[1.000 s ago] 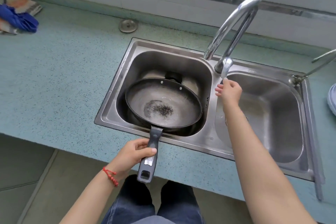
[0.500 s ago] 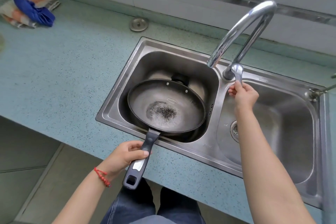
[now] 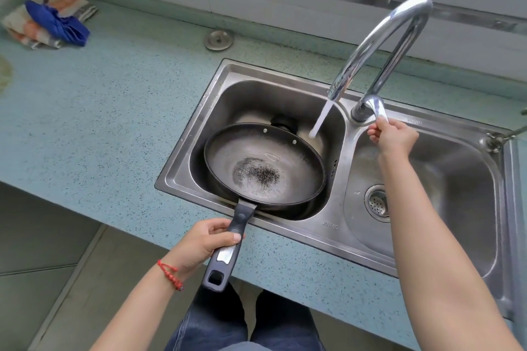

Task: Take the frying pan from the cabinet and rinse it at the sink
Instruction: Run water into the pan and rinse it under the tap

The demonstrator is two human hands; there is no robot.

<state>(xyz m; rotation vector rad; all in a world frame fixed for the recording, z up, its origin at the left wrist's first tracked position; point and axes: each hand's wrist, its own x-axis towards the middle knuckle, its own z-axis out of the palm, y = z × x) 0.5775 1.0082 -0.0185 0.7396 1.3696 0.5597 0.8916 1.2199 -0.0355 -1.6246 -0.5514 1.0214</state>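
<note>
A black frying pan (image 3: pixel 265 168) with a worn, speckled centre sits in the left basin of a steel double sink (image 3: pixel 336 225). Its handle sticks out over the counter edge, and my left hand (image 3: pixel 204 243) grips that handle. My right hand (image 3: pixel 392 135) pinches the lever of the chrome gooseneck tap (image 3: pixel 382 43). A white stream of water (image 3: pixel 320 120) falls from the spout into the left basin, just beyond the pan's far right rim.
The blue speckled counter (image 3: pixel 114 111) surrounds the sink. A blue cloth on a patterned towel (image 3: pixel 54 23) lies at the far left. A round metal cap (image 3: pixel 218 40) sits behind the sink. The right basin has a drain strainer (image 3: pixel 376 202). A tiled wall ledge runs behind.
Water has started running from the spout; none ran before. My right hand stays on the tap lever. My left hand keeps its hold on the pan handle.
</note>
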